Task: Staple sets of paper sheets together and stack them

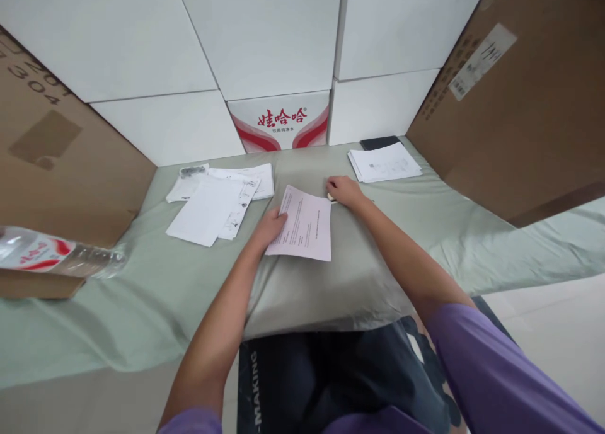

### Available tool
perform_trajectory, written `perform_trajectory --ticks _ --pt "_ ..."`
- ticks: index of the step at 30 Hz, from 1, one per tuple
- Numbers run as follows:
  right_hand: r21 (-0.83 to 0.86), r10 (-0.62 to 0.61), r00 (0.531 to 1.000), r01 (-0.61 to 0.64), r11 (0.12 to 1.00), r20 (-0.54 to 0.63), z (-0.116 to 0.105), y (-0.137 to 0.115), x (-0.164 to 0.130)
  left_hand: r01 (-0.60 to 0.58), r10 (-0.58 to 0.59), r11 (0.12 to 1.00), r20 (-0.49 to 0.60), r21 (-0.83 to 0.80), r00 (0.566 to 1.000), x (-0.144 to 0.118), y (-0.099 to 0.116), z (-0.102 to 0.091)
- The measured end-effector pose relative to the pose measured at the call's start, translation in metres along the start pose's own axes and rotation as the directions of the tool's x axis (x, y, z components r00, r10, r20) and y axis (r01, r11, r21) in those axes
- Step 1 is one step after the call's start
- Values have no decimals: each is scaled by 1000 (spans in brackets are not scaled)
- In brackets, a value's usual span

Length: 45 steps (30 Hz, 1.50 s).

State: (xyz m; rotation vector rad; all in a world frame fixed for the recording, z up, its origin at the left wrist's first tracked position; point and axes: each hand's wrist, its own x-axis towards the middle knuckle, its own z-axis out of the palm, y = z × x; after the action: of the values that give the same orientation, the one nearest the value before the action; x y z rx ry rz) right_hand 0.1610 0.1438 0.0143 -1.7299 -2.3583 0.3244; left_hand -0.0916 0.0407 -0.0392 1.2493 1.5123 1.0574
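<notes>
My left hand [270, 227] grips the left edge of a pale pinkish printed sheet of paper [309, 226], thumb on top. The sheet is tilted up a little over the cloth. Just past its upper right corner, my right hand [346, 191] is closed, knuckles up, low over the cloth. A small whitish piece [331, 198] shows beneath its fingers; the rest of it is hidden, so its kind is unclear. Left of the sheet lie overlapping loose papers [208, 207], some with printed drawings. On the right is a stack of printed sheets [385, 162].
A pale green cloth [155, 264] covers the surface. White boxes [278, 37] wall off the back, and brown cartons [520, 106] flank both sides. A clear plastic water bottle [57, 254] lies at far left. Behind the right stack is a flat black object [378, 143].
</notes>
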Motion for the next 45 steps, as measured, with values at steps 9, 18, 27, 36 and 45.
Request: perform_trajectory --ticks 9,18,27,36,45 --pt "-54 43 993 -37 998 112 -4 -4 3 -34 33 996 -15 -76 999 2 -5 -1" --pt "-63 89 985 -80 995 151 -2 -6 5 28 -27 999 13 -40 1000 -1 2 -1" --pt "-47 -144 962 159 986 230 1 -3 23 -25 25 1000 26 2 999 -3 4 -1" --pt "395 -307 938 223 891 162 17 11 46 2 -13 992 82 130 997 -7 8 -1" --pt "56 26 1000 -25 998 -12 24 -9 46 -46 40 992 57 117 998 -4 2 -1"
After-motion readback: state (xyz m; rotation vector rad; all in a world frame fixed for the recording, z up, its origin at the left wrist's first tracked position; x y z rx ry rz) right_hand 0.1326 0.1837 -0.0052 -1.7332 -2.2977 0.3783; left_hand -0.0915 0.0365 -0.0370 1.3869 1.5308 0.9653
